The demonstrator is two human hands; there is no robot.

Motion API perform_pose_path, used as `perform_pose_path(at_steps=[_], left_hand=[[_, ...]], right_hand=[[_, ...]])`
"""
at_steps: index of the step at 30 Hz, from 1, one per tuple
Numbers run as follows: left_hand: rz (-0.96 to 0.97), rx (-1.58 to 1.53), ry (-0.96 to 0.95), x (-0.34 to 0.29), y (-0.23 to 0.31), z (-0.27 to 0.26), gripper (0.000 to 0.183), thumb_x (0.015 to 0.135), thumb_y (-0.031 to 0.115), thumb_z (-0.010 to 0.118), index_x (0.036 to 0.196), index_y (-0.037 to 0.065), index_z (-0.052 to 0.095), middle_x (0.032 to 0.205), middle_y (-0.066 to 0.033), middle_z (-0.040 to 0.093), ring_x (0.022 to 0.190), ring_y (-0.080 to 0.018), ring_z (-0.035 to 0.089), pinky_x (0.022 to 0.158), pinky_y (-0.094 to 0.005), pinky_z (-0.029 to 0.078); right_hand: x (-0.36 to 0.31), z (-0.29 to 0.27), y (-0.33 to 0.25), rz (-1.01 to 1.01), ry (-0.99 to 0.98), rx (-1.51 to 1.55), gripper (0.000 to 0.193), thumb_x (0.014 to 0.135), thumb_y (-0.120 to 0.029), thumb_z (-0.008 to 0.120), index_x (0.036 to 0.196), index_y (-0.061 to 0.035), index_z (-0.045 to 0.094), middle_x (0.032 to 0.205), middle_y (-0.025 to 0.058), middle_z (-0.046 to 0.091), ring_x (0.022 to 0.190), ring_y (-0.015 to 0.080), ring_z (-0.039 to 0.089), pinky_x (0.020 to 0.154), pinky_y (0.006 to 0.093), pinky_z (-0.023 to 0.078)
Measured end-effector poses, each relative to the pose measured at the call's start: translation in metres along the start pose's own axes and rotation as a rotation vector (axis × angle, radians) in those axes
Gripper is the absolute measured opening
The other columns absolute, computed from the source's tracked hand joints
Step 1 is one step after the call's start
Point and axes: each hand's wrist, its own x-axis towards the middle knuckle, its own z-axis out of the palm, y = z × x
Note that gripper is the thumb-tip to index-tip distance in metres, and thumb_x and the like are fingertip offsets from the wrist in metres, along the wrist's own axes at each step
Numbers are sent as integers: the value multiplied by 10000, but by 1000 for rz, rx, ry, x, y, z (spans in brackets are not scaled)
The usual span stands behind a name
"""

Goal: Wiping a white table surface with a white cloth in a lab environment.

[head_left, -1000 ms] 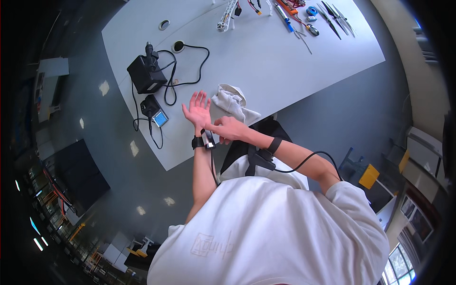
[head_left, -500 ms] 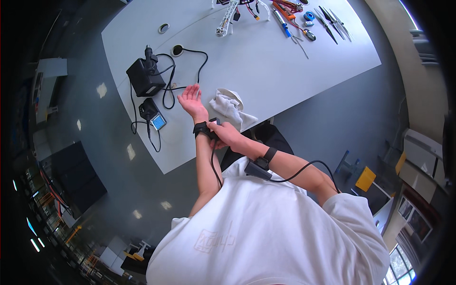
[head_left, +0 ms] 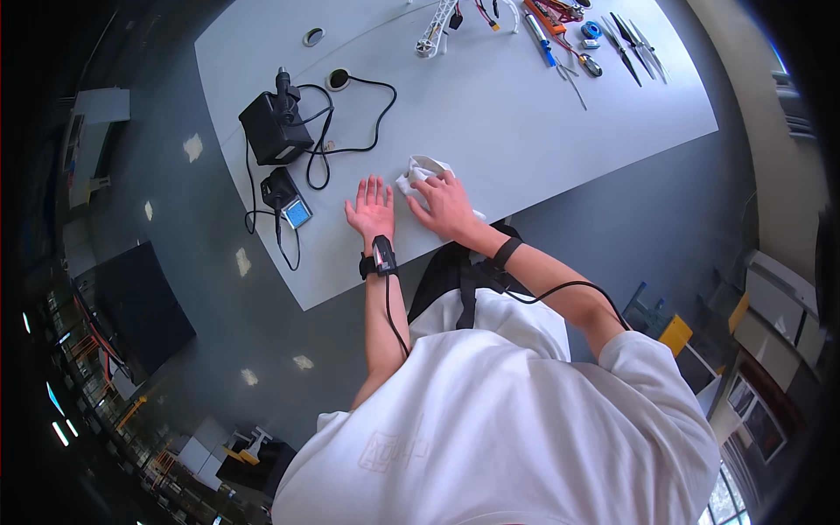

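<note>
My left hand (head_left: 373, 213) is palm up at the table's near edge, its fingers stretched out and holding nothing. A small black device (head_left: 382, 255) with a cable is strapped to that wrist. My right hand (head_left: 446, 208) lies palm down over a crumpled white cloth (head_left: 427, 164), covering much of it. Its thumb and fingers look spread, with the fingertips on or just above the fabric; the contact underneath is hidden. A black band (head_left: 506, 253) circles the right wrist.
On the table (head_left: 490, 122), a black box-shaped unit (head_left: 273, 129) with a hot-air handle and a smaller black unit (head_left: 284, 194) with a blue tray stand left among loose cables. A white-legged drone frame (head_left: 435, 33), propellers (head_left: 626, 51) and a screwdriver-like blue tool (head_left: 541, 39) lie far back.
My right hand has let go of the device on my left wrist and moved forward over the cloth. My left hand has drawn back slightly, its fingers straighter.
</note>
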Motion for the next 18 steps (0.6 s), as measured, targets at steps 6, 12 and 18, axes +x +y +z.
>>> perform_pose_path(at_steps=[6, 12, 18], left_hand=[[-71, -127, 28, -15, 13, -25, 538, 920, 450, 294, 1203, 28, 471, 1275, -103, 499, 1187, -257, 461, 999, -477, 329], [-148, -139, 78, -22, 18, -48, 551, 919, 451, 296, 1235, 31, 461, 1292, -96, 491, 1203, -248, 449, 1002, -479, 324], [-163, -24, 115, -17, 24, -64, 494, 930, 400, 298, 1204, 34, 486, 1245, -106, 527, 1187, -252, 474, 996, -471, 338]], right_hand=[[9, 49, 64, -438, 106, -316, 538, 825, -338, 560, 1338, -285, 407, 1458, 73, 263, 1321, 358, 262, 1068, 493, 243], [24, 36, 119, -190, 401, -262, 513, 789, -338, 608, 1274, -237, 478, 1362, 109, 373, 1217, 354, 374, 1043, 476, 289], [3, -47, 212, 75, 568, -332, 375, 728, -220, 645, 1091, -147, 587, 1198, 108, 492, 1080, 298, 467, 918, 413, 384]])
